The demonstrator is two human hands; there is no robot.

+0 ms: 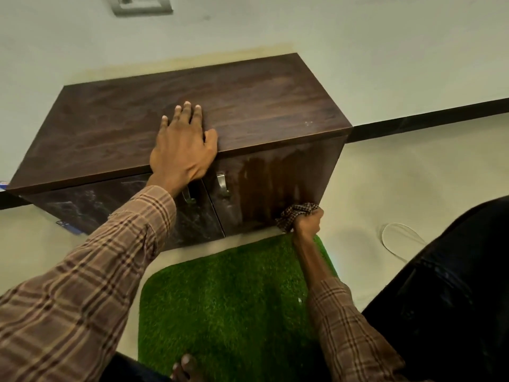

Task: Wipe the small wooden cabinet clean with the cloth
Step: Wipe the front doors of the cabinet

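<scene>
A small dark wooden cabinet [110,128] with two doors stands against the wall. My left hand [183,146] lies flat on its top near the front edge, fingers straight and spread. My right hand [309,220] grips a bunched checked cloth [296,213] and holds it against the bottom right corner of the right door [270,186]. That door shows wet streaks above the cloth. Two metal handles [221,183] sit where the doors meet; my left wrist partly hides the left one.
A green artificial-grass mat [228,304] lies on the floor in front of the cabinet, with my bare toes [186,369] at its near edge. My dark-trousered leg [446,299] fills the right side. A white loop [396,238] lies on the floor at right. A wall switch plate [141,4] is above.
</scene>
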